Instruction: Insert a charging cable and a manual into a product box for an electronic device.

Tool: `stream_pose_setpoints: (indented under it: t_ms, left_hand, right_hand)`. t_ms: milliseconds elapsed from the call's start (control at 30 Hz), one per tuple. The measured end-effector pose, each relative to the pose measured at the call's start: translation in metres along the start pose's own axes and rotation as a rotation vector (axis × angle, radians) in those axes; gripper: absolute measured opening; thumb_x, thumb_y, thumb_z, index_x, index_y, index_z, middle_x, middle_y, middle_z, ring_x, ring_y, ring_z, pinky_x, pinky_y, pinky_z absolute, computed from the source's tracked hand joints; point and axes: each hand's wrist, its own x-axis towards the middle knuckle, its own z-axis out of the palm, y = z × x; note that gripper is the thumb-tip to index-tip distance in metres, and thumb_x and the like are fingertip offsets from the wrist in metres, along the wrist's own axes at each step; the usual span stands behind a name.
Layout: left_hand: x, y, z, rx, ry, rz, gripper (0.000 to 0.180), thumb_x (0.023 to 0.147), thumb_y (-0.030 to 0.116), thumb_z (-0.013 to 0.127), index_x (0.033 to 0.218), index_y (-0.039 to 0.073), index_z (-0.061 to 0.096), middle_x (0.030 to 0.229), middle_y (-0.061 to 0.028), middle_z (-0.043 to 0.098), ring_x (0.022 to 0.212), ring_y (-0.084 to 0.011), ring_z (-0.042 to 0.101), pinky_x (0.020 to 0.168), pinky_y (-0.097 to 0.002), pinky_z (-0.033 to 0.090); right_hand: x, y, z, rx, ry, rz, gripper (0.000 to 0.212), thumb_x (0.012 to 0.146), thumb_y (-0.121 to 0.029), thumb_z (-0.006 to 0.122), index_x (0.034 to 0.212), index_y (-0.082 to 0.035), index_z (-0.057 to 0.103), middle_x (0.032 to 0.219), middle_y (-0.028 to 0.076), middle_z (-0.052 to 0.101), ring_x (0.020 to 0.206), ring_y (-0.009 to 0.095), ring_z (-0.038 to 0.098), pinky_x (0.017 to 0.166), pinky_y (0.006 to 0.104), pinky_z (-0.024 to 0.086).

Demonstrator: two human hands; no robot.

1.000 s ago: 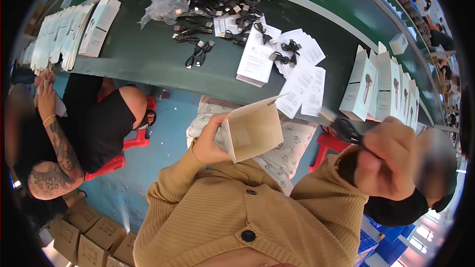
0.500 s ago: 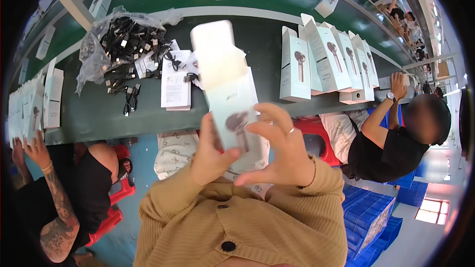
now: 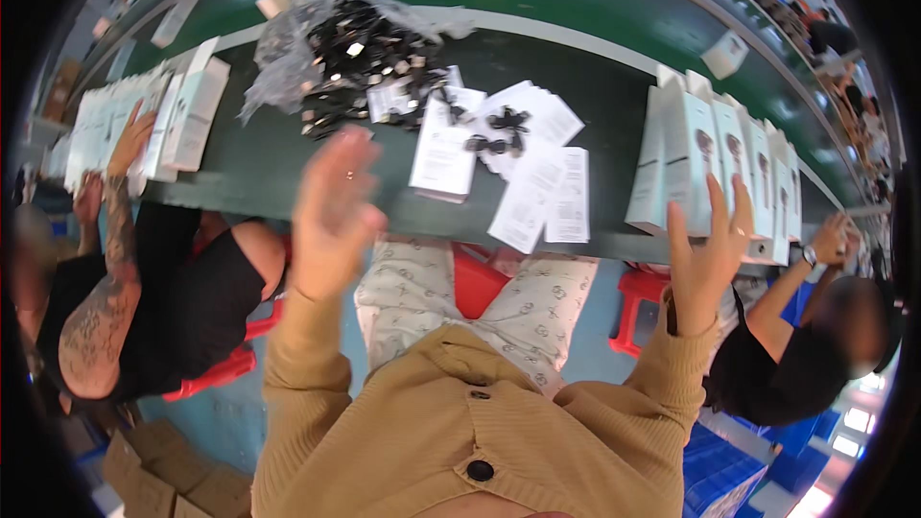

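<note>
My left hand (image 3: pixel 334 216) is raised over the table's near edge, fingers stretched and slightly blurred, holding nothing. It is nearest to the heap of black cables (image 3: pixel 360 53) in a clear plastic bag (image 3: pixel 273 62). On the right, my right hand (image 3: pixel 708 254) has its fingers spread in front of a row of tall white boxes (image 3: pixel 676 168), each printed with a handheld device; whether the fingertips touch a box I cannot tell. Between my hands lie a stack of white leaflets (image 3: pixel 441 163), fanned leaflets (image 3: pixel 532 187) and a few coiled black cables (image 3: pixel 508 125).
At the left, a co-worker's tattooed arm (image 3: pixel 115 221) reaches to another row of white boxes (image 3: pixel 197 115). A second co-worker (image 3: pixel 787 336) sits at the right. Beyond the table runs a green belt (image 3: pixel 595 5) carrying scattered boxes. Red stools (image 3: pixel 638 302) stand below.
The white box that both hands held is out of them. My hands have parted, the left moving left and the right toward the right-hand boxes. The view has shifted, uncovering the fanned leaflets.
</note>
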Motion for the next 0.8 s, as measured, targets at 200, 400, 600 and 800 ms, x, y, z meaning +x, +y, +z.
stream_pose_setpoints:
  t_ms: [200, 400, 600, 800]
  left_hand:
    - [0.04, 0.009, -0.226, 1.458, 0.55, 0.41, 0.06, 0.078, 0.025, 0.072, 0.128, 0.0, 0.048, 0.129, -0.021, 0.048, 0.121, -0.034, 0.046, 0.101, -0.0404, 0.036]
    - [0.041, -0.028, -0.347, 1.854, 0.431, 0.16, 0.069, 0.078, 0.047, 0.067, 0.129, 0.005, 0.047, 0.126, -0.0249, 0.051, 0.115, -0.0399, 0.05, 0.095, -0.0459, 0.042]
    - [0.058, 0.004, -0.317, 1.693, 0.465, -0.148, 0.067, 0.076, 0.043, 0.071, 0.123, 0.001, 0.05, 0.116, -0.0227, 0.058, 0.108, -0.036, 0.056, 0.091, -0.0431, 0.045]
    - [0.027, 0.018, -0.298, 0.568, 0.375, -0.434, 0.07, 0.077, 0.024, 0.073, 0.127, -0.01, 0.038, 0.113, -0.0195, 0.06, 0.104, -0.0266, 0.061, 0.085, -0.0336, 0.05]
  right_hand:
    - [-0.02, -0.073, 0.036, 0.387, -0.283, -0.338, 0.048, 0.066, -0.023, 0.079, 0.106, -0.001, 0.061, 0.113, 0.016, 0.057, 0.104, 0.034, 0.053, 0.086, 0.0426, 0.042]
    - [-0.036, -0.086, 0.069, 0.482, -0.503, -0.293, 0.047, 0.06, -0.02, 0.079, 0.1, -0.001, 0.061, 0.103, 0.015, 0.057, 0.097, 0.033, 0.055, 0.078, 0.04, 0.047]
    - [-0.023, -0.074, 0.065, 0.64, -0.56, -0.252, 0.021, 0.07, -0.007, 0.072, 0.09, 0.0, 0.065, 0.099, 0.016, 0.061, 0.091, 0.033, 0.058, 0.076, 0.0393, 0.048]
    - [-0.016, -0.068, 0.054, 0.562, -0.33, -0.134, 0.013, 0.08, 0.001, 0.062, 0.093, 0.001, 0.065, 0.078, 0.017, 0.065, 0.067, 0.03, 0.064, 0.061, 0.0343, 0.05]
